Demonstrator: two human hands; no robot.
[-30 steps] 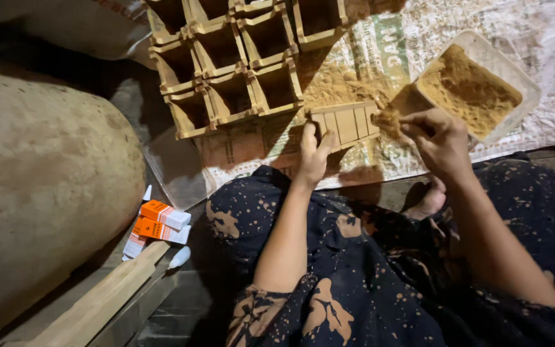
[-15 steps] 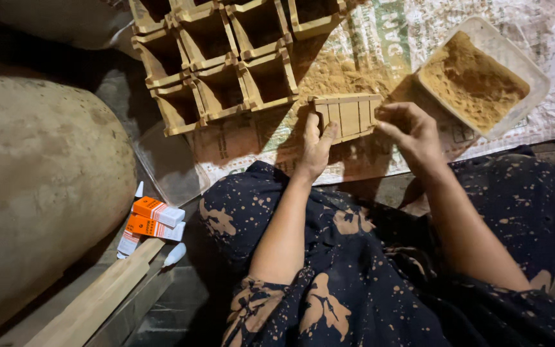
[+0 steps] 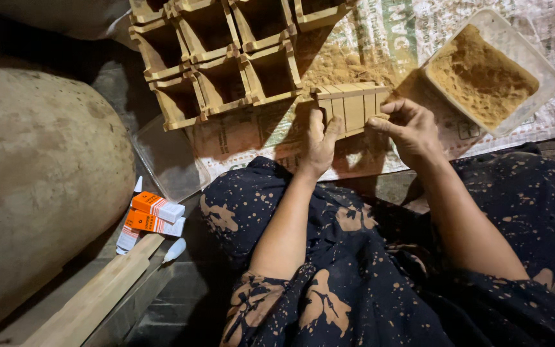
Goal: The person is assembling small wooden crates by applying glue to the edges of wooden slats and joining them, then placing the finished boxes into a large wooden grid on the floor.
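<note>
A small wooden slatted box (image 3: 351,106) rests on a woven plastic sheet (image 3: 380,38) in front of my lap. My left hand (image 3: 320,142) grips its left end, thumb against the slats. My right hand (image 3: 411,128) presses its right end with curled fingers. Loose brown sawdust (image 3: 329,64) lies scattered just behind the box. A clear plastic tub (image 3: 491,72) full of the same sawdust stands at the upper right, close to my right hand.
Several finished square wooden boxes (image 3: 226,58) are lined up at the top. A clear lid (image 3: 168,160) lies left of my knee, beside small orange cartons (image 3: 155,215) and a white tube (image 3: 175,249). A large sack (image 3: 33,180) fills the left; wooden strips (image 3: 91,299) lie below.
My right hand has left the sawdust tub and come down onto the right end of the slatted box. The left hand stays on the box's left end.
</note>
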